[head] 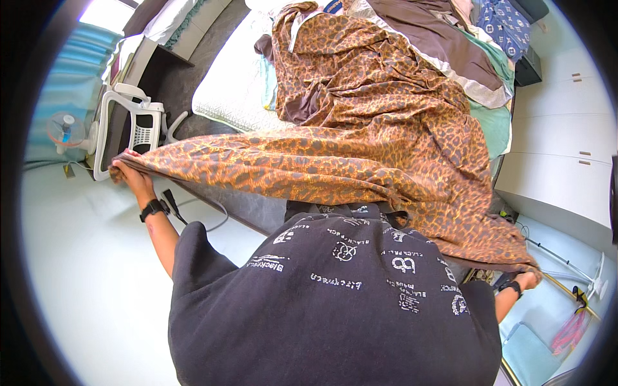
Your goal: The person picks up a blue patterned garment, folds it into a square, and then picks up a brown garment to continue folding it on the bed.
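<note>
A leopard-print fabric cover (299,164), brown on its underside, stretches between my two hands across my front. My left hand (133,173), out to the far left, is closed around one corner. The opposite corner is gripped in my right hand (526,280), low on the right. Between them the edge hangs in long folds against my black shirt. The rest of the cover lies rumpled over the bed, with a patch of its brown side (304,103) turned up. Dark straps are on both wrists.
A white quilted mattress pad (231,91) shows at the bed's left. Brown bedding (434,38) lies upper right. A white chair (140,125) and a fan (65,130) stand left. White cabinets (560,140) and a gold-coloured rack (567,289) are at right.
</note>
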Motion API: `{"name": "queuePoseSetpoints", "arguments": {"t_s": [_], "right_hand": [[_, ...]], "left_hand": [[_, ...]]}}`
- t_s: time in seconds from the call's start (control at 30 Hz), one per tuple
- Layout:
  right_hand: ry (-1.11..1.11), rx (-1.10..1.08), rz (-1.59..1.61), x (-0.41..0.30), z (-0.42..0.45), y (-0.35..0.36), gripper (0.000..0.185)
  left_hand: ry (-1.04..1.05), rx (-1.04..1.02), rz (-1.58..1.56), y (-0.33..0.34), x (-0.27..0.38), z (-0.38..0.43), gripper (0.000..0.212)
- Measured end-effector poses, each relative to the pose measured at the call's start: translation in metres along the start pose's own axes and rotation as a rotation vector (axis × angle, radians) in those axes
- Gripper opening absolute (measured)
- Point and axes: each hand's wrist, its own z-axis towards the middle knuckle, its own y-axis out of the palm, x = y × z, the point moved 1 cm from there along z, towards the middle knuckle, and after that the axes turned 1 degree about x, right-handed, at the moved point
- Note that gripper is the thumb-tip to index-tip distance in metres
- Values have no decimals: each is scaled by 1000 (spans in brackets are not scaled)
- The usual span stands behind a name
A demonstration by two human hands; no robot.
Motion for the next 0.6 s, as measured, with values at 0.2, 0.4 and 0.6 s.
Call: {"name": "queuePoseSetpoints", "arguments": {"t_s": [0.2, 0.4, 0.6], "right_hand": [[380, 191, -149, 134, -7, -75, 33], [938, -157, -79, 170, -72, -158, 31], [1025, -146, 171, 165, -112, -189, 46]], "left_hand": [[-219, 222, 17, -31, -46, -32, 85], [-341, 115, 28, -97, -37, -1, 50], [-475, -326, 93, -155, -36, 4, 25]]}}
